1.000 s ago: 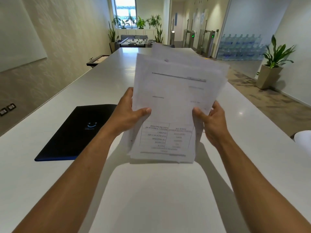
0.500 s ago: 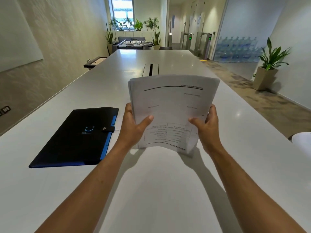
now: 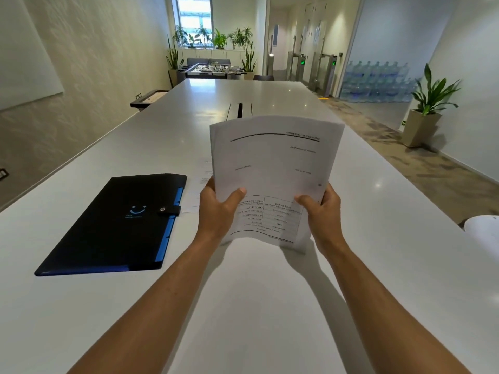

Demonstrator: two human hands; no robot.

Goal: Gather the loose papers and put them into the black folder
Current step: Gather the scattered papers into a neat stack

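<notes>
Stack of white printed paper sheets (image 3: 272, 168) held upright above the long white table (image 3: 108, 306), near the middle of the view, print upside down toward the camera and bottom edge lifted clear of the tabletop. Left hand (image 3: 217, 211) clamped on the stack's lower left edge, thumb across the front sheet, fingers hidden behind. Right hand (image 3: 322, 211) clamped on the lower right edge, thumb likewise on the front, fingers wrapped behind. Top of the stack bowed slightly, edges roughly aligned.

Flat black rectangular folder with blue edging and a snap strap (image 3: 116, 225) lying shut on the table at 9 o'clock from the hands, apart from the left wrist, a small blue smile mark on its cover. One more loose white printed sheet (image 3: 198, 184) flat on the table between the folder's right edge and the held stack, partly hidden behind the left hand.

At 12 o'clock, beyond the stack, a dark cable slot (image 3: 240, 110) set in the tabletop. At 2 o'clock, on the floor by the wall, a green potted plant in a tan planter (image 3: 425, 112).
</notes>
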